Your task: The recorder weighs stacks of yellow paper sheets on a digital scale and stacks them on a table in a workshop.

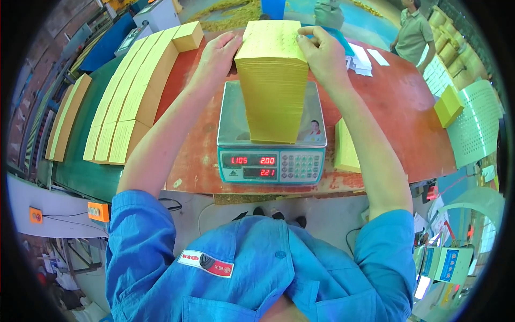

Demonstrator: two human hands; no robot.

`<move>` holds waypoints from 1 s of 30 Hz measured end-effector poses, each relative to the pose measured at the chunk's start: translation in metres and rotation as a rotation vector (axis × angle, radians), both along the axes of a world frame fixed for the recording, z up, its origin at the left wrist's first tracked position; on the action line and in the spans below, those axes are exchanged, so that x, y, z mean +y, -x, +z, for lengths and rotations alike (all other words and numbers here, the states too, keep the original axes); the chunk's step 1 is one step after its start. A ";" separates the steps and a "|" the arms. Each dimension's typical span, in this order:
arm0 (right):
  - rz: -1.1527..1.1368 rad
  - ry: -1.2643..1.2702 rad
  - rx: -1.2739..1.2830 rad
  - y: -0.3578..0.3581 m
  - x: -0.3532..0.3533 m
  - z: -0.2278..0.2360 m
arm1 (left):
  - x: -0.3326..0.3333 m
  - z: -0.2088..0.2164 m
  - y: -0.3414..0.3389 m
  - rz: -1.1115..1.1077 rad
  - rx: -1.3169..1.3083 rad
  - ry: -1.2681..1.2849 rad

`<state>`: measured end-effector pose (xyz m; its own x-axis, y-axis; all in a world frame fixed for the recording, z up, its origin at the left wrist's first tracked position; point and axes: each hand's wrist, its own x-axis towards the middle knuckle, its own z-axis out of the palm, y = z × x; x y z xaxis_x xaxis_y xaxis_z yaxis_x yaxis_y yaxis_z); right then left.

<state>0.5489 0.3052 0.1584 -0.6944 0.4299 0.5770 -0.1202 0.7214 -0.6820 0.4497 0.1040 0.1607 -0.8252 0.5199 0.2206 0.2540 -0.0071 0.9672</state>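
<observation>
A tall stack of yellow paper sheets stands upright on the steel pan of a digital weighing scale, whose red display is lit. At the stack's upper left edge, my left hand presses with bent fingers, some of them hidden behind the paper. My right hand has its fingers curled at the upper right edge, thumb and fingertips against the sheets. The top sheet shows rows of small marks. Between them, both hands steady the stack from its two sides.
The scale rests on a worn red table. Long rows of yellow paper stacks lie at the left, and another yellow stack lies beside my right forearm. White papers sit farther back. A person stands at the far right.
</observation>
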 end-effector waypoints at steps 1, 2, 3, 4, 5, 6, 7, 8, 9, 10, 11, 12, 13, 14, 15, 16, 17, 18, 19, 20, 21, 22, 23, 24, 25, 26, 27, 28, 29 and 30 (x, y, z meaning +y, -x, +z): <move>0.004 0.002 -0.004 -0.001 -0.001 0.000 | -0.001 0.001 0.001 -0.022 0.011 -0.010; 0.023 0.049 0.009 -0.002 -0.002 -0.001 | -0.003 0.001 0.001 -0.019 0.007 -0.007; 0.036 0.095 0.021 -0.004 -0.001 -0.003 | -0.004 0.001 0.002 -0.016 0.016 0.027; 0.032 0.098 0.015 -0.006 0.003 -0.005 | -0.006 0.000 0.003 -0.014 0.025 0.064; 0.045 0.192 0.053 -0.008 0.008 -0.007 | -0.010 -0.004 0.004 -0.019 0.017 0.068; 0.054 0.289 0.090 -0.010 0.014 -0.013 | -0.015 -0.010 0.009 -0.004 0.029 0.060; 0.091 0.347 0.159 -0.025 0.010 -0.009 | -0.026 -0.016 0.015 0.020 0.042 0.052; 0.148 0.439 0.186 -0.039 0.013 -0.017 | -0.041 -0.025 0.021 0.021 0.027 0.063; 0.205 0.530 0.217 -0.054 0.017 -0.025 | -0.061 -0.035 0.025 0.091 0.003 0.030; 0.182 0.568 0.187 -0.071 0.016 -0.036 | -0.080 -0.048 0.030 0.163 -0.027 0.001; 0.149 0.605 0.159 -0.092 0.016 -0.044 | -0.097 -0.058 0.029 0.226 -0.093 0.010; 0.140 0.624 0.139 -0.107 0.019 -0.060 | -0.117 -0.071 0.030 0.298 -0.160 0.024; 0.097 0.652 0.103 -0.122 0.024 -0.076 | -0.140 -0.089 0.036 0.333 -0.214 0.049; 0.062 0.686 0.063 -0.134 0.028 -0.090 | -0.166 -0.105 0.039 0.379 -0.267 0.081; 0.047 0.710 0.034 -0.145 0.033 -0.100 | -0.183 -0.117 0.040 0.409 -0.348 0.071; 0.011 0.774 0.022 -0.153 0.040 -0.109 | -0.198 -0.128 0.042 0.441 -0.426 0.061; -0.023 0.837 0.010 -0.158 0.042 -0.116 | -0.213 -0.136 0.046 0.395 -0.481 0.037; -0.035 0.851 -0.011 -0.158 0.042 -0.119 | -0.215 -0.139 0.047 0.395 -0.501 0.056; -0.031 0.864 -0.001 -0.158 0.042 -0.121 | -0.217 -0.138 0.048 0.401 -0.508 0.041; -0.023 0.874 0.011 -0.158 0.042 -0.124 | -0.220 -0.137 0.050 0.409 -0.512 0.022; -0.018 0.882 0.000 -0.154 0.042 -0.127 | -0.222 -0.132 0.054 0.314 -0.491 0.045; -0.019 0.885 -0.005 -0.148 0.041 -0.129 | -0.220 -0.131 0.057 0.316 -0.496 0.048; 0.005 0.890 -0.010 -0.140 0.039 -0.130 | -0.217 -0.128 0.060 0.282 -0.467 0.057; 0.024 0.895 -0.014 -0.133 0.037 -0.132 | -0.209 -0.123 0.063 0.242 -0.440 0.068; 0.026 0.897 -0.017 -0.124 0.035 -0.132 | -0.201 -0.117 0.063 0.246 -0.442 0.070; 0.069 0.886 -0.016 -0.113 0.032 -0.132 | -0.192 -0.111 0.062 0.228 -0.435 0.058; 0.102 0.870 -0.012 -0.105 0.032 -0.131 | -0.178 -0.105 0.063 0.199 -0.429 0.043; 0.100 0.870 -0.014 -0.096 0.032 -0.131 | -0.164 -0.096 0.062 0.198 -0.431 0.043; 0.102 0.825 -0.025 -0.085 0.032 -0.131 | -0.149 -0.088 0.060 0.162 -0.421 0.021; 0.105 0.781 -0.035 -0.075 0.034 -0.131 | -0.135 -0.079 0.061 0.127 -0.409 0.001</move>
<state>0.6242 0.3396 0.0272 -0.7662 0.6328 0.1122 -0.1306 0.0176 -0.9913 0.3890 -0.0314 0.0818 -0.9020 0.4087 -0.1389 -0.1522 0.0001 0.9884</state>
